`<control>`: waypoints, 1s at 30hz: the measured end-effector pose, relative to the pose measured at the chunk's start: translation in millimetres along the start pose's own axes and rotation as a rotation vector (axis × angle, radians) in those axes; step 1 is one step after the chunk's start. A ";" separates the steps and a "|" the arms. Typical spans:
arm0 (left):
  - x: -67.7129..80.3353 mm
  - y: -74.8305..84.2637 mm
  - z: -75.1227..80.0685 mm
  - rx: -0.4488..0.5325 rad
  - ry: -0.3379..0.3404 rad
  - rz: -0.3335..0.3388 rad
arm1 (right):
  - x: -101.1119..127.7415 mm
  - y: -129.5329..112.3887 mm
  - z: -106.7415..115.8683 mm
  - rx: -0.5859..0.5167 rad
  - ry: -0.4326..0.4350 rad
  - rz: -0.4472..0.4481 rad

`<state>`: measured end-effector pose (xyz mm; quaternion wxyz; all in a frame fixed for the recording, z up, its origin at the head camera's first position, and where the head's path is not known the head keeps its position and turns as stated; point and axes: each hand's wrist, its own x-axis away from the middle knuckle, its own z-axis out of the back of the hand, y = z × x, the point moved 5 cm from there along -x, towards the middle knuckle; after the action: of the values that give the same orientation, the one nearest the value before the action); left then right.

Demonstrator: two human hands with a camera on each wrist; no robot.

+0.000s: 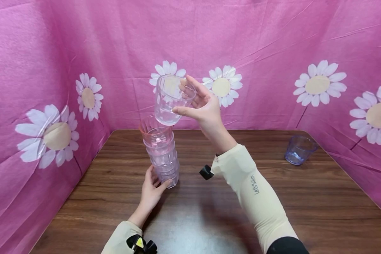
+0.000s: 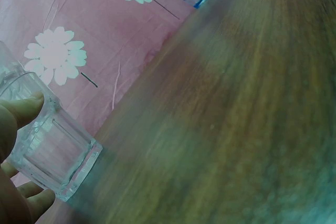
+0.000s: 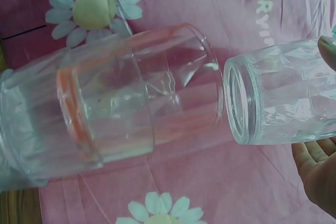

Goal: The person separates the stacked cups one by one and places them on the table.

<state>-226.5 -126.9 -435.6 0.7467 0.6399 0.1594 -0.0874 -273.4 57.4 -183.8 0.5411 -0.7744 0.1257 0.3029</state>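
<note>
A stack of nested clear plastic tumblers (image 1: 165, 160) stands upright on the table, with an orange-pink tumbler (image 1: 149, 131) at its top. My left hand (image 1: 150, 194) holds the base of the stack, thumb on the near side and fingers behind; the left wrist view shows it round the bottom tumbler (image 2: 60, 153). Higher up, my right hand (image 1: 206, 109) grips a clear tumbler (image 1: 165, 109) between thumb and fingers. Its base is right above the stack's mouth. In the right wrist view this faceted tumbler (image 3: 289, 100) sits close to the rim of the orange-tinted one (image 3: 189, 85).
A blue tumbler (image 1: 300, 151) stands alone at the table's right rear. The brown wood table (image 1: 190, 218) is bordered at the back and sides by a pink cloth (image 1: 257, 31) with white daisies.
</note>
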 end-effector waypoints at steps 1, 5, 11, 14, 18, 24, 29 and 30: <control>-0.1 0.0 0.1 0.000 0.000 0.000 | 0.5 0.2 1.9 0.000 0.004 -0.003; -0.4 0.1 0.4 0.001 0.000 -0.003 | 3.3 3.1 9.0 0.012 0.011 -0.013; -0.3 0.1 -0.1 0.000 -0.003 -0.005 | 9.2 5.5 21.2 -0.003 0.045 0.006; 0.0 0.3 0.0 -0.001 -0.003 -0.002 | 12.9 5.3 27.7 -0.007 0.063 0.013; -0.1 0.7 0.3 -0.005 -0.002 -0.002 | 16.4 6.4 36.1 -0.017 0.078 0.020; -0.3 0.4 0.3 -0.005 0.000 -0.006 | 20.0 10.1 46.7 -0.032 0.095 0.040; 0.0 0.7 -0.1 0.002 0.000 -0.004 | 25.2 17.4 56.5 -0.018 0.121 0.003; 0.0 0.8 -0.1 0.002 -0.001 -0.003 | 26.4 19.4 58.8 -0.011 0.131 -0.008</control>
<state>-226.3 -126.6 -434.9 0.7460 0.6403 0.1602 -0.0890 -282.3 107.2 -228.1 0.5286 -0.7960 0.1559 0.2502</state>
